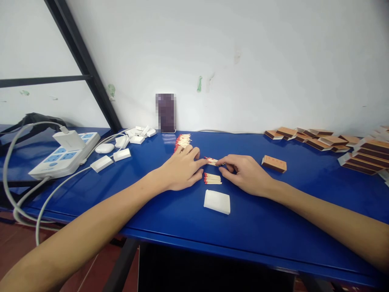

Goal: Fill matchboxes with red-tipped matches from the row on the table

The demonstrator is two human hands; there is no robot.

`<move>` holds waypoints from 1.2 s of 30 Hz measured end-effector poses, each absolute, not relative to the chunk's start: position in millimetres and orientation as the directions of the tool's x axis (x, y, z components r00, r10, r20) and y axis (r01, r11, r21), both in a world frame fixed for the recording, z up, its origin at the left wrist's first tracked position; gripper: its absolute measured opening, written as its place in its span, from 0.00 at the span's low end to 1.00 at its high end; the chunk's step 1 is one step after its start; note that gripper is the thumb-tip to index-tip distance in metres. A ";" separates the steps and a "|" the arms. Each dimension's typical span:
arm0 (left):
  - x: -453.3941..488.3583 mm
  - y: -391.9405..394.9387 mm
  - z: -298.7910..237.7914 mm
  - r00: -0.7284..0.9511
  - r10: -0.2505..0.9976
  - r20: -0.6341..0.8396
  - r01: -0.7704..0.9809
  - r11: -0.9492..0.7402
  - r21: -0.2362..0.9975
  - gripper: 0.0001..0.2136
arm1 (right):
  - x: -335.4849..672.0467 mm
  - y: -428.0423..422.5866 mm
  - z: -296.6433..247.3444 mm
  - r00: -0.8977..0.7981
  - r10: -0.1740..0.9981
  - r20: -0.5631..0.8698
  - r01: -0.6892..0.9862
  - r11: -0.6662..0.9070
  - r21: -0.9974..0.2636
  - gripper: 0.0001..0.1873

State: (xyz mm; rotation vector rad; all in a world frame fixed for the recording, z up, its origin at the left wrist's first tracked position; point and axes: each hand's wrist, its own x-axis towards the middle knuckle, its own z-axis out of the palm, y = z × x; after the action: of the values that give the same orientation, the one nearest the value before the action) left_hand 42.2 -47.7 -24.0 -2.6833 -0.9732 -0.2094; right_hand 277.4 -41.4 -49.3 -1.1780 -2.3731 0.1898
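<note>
On the blue table a small row of red-tipped matches [210, 161] lies between my hands. The index fingertip of my left hand [184, 168] is at the red heads, its fingers apart and slightly bent. At the plain ends is the index fingertip of my right hand [243, 172], thumb apart and the other fingers curled under. Just nearer to me lies a neat second bunch of matches [213, 179], and below that a white inner matchbox tray [216, 202]. Behind my left hand a larger heap of matches [183, 140] is partly hidden. An orange matchbox sleeve [274, 164] lies right of my right hand.
Several matchbox sleeves [319, 144] are piled at the back right, with more stacked [369, 156] at the right edge. At left are a power strip [65, 156] with cables, a white earbud case [105, 148] and white trays [136, 139]. A blurred phone [166, 113] leans on the wall.
</note>
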 end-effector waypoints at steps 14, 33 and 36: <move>44.2 -48.1 -24.4 0.750 0.633 0.192 0.657 -0.747 -0.102 0.17 | 277.7 -41.0 -49.6 -0.530 0.773 0.347 0.695 0.631 -0.344 0.12; 45.3 -48.9 -24.8 0.741 0.635 0.216 0.671 -0.707 -0.225 0.17 | 278.2 -41.9 -49.9 -0.535 0.772 0.342 0.696 0.633 -0.339 0.13; 46.0 -49.4 -24.3 0.737 0.645 0.203 0.676 -0.699 -0.233 0.17 | 278.2 -41.7 -49.8 -0.541 0.765 0.349 0.688 0.641 -0.340 0.13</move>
State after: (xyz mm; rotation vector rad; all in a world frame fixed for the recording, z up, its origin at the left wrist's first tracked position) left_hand 46.0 -49.4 -24.3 -2.6473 -1.0323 -0.1522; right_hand 278.2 -41.7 -49.8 -1.1383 -2.3938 0.2224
